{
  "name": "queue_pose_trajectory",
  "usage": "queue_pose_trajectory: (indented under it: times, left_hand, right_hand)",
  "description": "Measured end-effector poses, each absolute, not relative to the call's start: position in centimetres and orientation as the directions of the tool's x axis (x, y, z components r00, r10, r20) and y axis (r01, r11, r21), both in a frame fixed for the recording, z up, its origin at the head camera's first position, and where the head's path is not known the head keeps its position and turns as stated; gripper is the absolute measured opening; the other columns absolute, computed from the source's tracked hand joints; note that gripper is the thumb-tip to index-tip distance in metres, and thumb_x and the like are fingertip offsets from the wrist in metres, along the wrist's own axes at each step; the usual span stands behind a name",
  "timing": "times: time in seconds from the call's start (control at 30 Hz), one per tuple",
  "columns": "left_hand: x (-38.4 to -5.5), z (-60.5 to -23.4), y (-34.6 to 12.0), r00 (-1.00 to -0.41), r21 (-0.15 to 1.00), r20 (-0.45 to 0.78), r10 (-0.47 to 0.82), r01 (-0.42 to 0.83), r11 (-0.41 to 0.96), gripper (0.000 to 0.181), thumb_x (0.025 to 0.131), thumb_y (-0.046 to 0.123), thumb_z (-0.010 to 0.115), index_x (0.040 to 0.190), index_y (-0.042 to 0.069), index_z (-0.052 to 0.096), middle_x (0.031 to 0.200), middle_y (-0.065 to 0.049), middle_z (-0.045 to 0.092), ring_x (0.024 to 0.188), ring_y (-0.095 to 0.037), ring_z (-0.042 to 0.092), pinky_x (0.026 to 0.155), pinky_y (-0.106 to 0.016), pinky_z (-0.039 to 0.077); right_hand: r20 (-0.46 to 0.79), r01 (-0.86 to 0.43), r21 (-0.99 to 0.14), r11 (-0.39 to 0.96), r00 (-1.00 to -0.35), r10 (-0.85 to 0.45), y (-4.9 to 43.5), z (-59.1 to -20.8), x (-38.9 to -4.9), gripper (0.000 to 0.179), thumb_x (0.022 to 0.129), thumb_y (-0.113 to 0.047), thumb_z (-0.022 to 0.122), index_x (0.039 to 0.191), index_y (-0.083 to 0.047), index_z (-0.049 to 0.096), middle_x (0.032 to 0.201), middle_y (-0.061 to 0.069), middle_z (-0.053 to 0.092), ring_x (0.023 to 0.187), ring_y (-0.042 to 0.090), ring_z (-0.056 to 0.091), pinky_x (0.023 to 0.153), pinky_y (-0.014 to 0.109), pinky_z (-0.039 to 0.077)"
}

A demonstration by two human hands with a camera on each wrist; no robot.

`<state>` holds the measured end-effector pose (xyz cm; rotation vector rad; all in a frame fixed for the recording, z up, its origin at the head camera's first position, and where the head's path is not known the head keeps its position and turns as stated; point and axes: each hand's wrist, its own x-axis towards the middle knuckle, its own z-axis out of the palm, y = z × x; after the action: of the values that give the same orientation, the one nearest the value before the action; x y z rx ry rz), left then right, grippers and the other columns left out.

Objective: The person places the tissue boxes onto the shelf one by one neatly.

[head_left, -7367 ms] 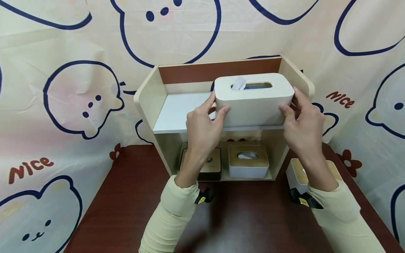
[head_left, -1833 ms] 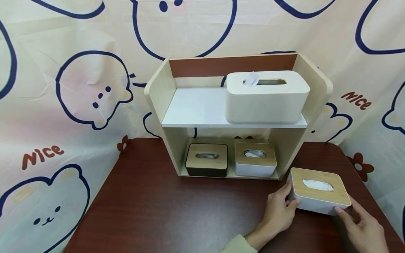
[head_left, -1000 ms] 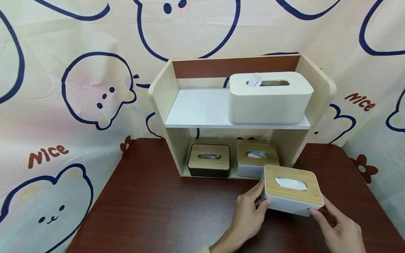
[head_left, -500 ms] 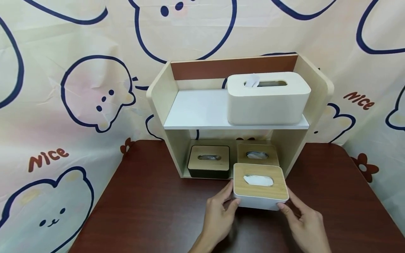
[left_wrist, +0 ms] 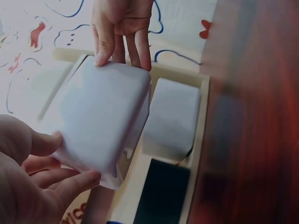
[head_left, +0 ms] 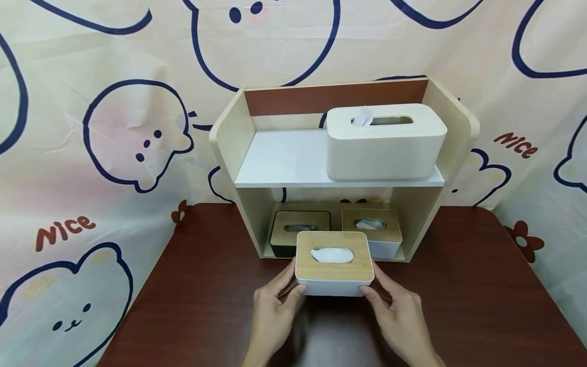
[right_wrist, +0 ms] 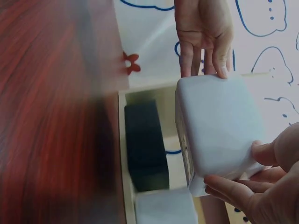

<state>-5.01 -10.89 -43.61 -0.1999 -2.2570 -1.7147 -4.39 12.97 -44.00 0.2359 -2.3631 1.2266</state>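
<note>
Both hands hold a white tissue box with a light wooden lid [head_left: 335,271], tissue showing in its oval slot. My left hand [head_left: 273,311] grips its left end with thumb in front, and my right hand [head_left: 402,317] grips the right end likewise. It is above the table, in front of the shelf unit [head_left: 422,219]. In the left wrist view the smooth white side of the box [left_wrist: 103,107] faces the camera. On the lower shelf stand a black tissue box with a wooden lid [head_left: 278,235], partly covered by the held one, and a smaller white wooden-lidded tissue box [head_left: 387,248].
A large white tissue box [head_left: 385,158] sits at the right of the white upper shelf [head_left: 284,158]. The unit has upright side panels [head_left: 231,132] and stands on a dark red-brown table [head_left: 192,306]. A cartoon-printed cloth [head_left: 137,214] hangs behind.
Earlier both hands held the large white box at the upper shelf. Since then they have lifted the wooden-lidded box from the table's right and carried it left, turning it squarer to the shelf.
</note>
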Motion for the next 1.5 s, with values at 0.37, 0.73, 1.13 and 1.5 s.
queue_pose_trajectory:
  times: [0.37, 0.73, 1.13, 1.5]
  left_hand:
    - [-4.0, -42.4, -14.3, -0.929, 0.894, 0.342, -0.142, 0.275, 0.355, 0.057, 0.091, -0.001, 0.082, 0.145, 0.011, 0.068, 0.146, -0.007, 0.067, 0.130, -0.017, 0.066, 0.096, -0.024, 0.062]
    - [-3.4, -40.8, -15.6, -0.905, 0.873, 0.368, -0.212, 0.258, 0.413, 0.055, 0.090, -0.003, 0.081, 0.143, 0.008, 0.069, 0.143, -0.009, 0.069, 0.122, -0.018, 0.071, 0.091, -0.013, 0.058]
    - [-4.3, -36.4, -17.2, -0.889, 0.839, 0.412, -0.201, 0.284, 0.464, 0.059, 0.092, -0.004, 0.080, 0.148, 0.011, 0.065, 0.146, -0.007, 0.068, 0.123, -0.018, 0.071, 0.094, -0.020, 0.059]
    - [-5.3, -31.2, -18.0, -0.869, 0.813, 0.457, -0.187, 0.324, 0.484, 0.060, 0.095, -0.001, 0.078, 0.150, 0.019, 0.063, 0.147, -0.006, 0.068, 0.123, -0.018, 0.073, 0.096, -0.019, 0.055]
  right_hand:
    - [0.484, -0.420, -0.746, 0.518, -0.875, -0.012, 10.1, -42.8, -4.7, 0.058, 0.092, -0.011, 0.085, 0.147, -0.010, 0.067, 0.136, 0.014, 0.073, 0.075, -0.003, 0.058, 0.070, 0.009, 0.057]
    - [0.480, -0.441, -0.769, 0.463, -0.877, -0.038, 8.0, -41.9, -5.2, 0.055, 0.098, -0.015, 0.080, 0.149, -0.007, 0.064, 0.143, 0.013, 0.070, 0.108, 0.012, 0.070, 0.081, 0.016, 0.063]
    - [0.593, -0.560, -0.662, 0.498, -0.798, -0.108, 7.0, -37.8, -6.9, 0.056, 0.098, -0.019, 0.080, 0.149, -0.006, 0.063, 0.138, 0.016, 0.072, 0.052, -0.012, 0.018, 0.043, 0.011, 0.030]
    - [0.626, -0.605, -0.639, 0.475, -0.768, -0.135, 6.6, -32.7, -8.4, 0.058, 0.099, -0.021, 0.080, 0.152, -0.011, 0.061, 0.138, 0.008, 0.073, 0.056, 0.002, 0.045, 0.044, 0.014, 0.038]
